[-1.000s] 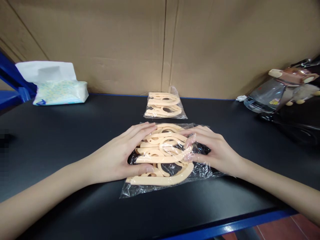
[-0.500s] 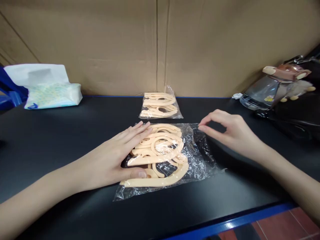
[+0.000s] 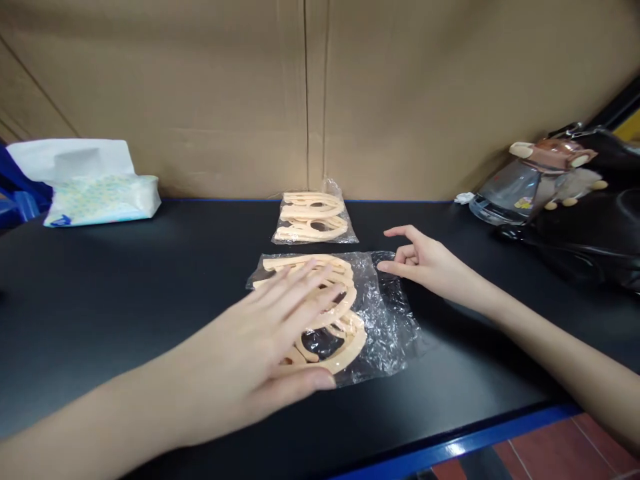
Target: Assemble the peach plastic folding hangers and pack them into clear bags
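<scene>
A clear plastic bag (image 3: pixel 385 320) holding several peach-coloured plastic hanger-like pieces (image 3: pixel 345 333) lies on the black table (image 3: pixel 125 287) in front of me. My left hand (image 3: pixel 265 340) is spread flat, fingers apart, over the bag's left part. Whether it rests on the bag or hovers just above I cannot tell. My right hand (image 3: pixel 425 263) is at the bag's far right corner, index finger stretched out, other fingers loosely curled, holding nothing. A second, smaller bag of the same pieces (image 3: pixel 313 218) lies behind, near the cardboard wall.
A tissue pack (image 3: pixel 95 193) sits at the far left. At the right stand a clear bottle with a plush figure (image 3: pixel 540 177) and a black bag (image 3: pixel 590 240). Cardboard (image 3: pixel 320 93) walls off the back. The table's blue front edge (image 3: pixel 465 443) runs close below.
My right hand left the bag's right side, rose, then came down at its far right corner. My left hand slid forward over the pieces. The view shifted slightly right.
</scene>
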The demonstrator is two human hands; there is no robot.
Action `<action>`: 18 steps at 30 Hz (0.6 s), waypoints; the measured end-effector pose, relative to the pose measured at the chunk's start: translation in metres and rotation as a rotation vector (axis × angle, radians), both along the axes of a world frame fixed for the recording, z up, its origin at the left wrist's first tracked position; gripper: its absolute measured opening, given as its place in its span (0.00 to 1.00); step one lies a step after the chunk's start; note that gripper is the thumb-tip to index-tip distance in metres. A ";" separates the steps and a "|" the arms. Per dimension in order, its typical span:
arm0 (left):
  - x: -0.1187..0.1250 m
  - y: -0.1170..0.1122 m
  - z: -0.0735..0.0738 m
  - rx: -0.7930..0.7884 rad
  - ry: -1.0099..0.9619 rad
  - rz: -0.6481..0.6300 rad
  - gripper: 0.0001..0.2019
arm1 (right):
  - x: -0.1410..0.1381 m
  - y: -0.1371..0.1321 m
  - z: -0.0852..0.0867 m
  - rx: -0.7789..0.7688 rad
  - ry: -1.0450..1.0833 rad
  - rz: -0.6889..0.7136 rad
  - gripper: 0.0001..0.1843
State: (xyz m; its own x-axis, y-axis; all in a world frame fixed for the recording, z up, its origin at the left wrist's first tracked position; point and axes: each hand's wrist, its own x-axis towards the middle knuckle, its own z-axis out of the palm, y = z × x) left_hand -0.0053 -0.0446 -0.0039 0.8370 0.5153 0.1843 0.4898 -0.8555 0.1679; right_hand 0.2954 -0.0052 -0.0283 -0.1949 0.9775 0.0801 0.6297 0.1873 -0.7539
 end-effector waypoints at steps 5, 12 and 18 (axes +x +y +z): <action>0.041 -0.013 -0.006 -0.029 0.012 -0.143 0.35 | 0.004 0.006 0.005 0.070 -0.161 0.030 0.20; 0.049 -0.013 -0.016 0.053 0.049 -0.199 0.33 | -0.009 0.008 0.032 -0.170 0.224 0.077 0.22; 0.044 -0.022 -0.017 0.361 -0.007 -0.245 0.23 | -0.045 0.019 0.040 -0.374 0.348 0.094 0.18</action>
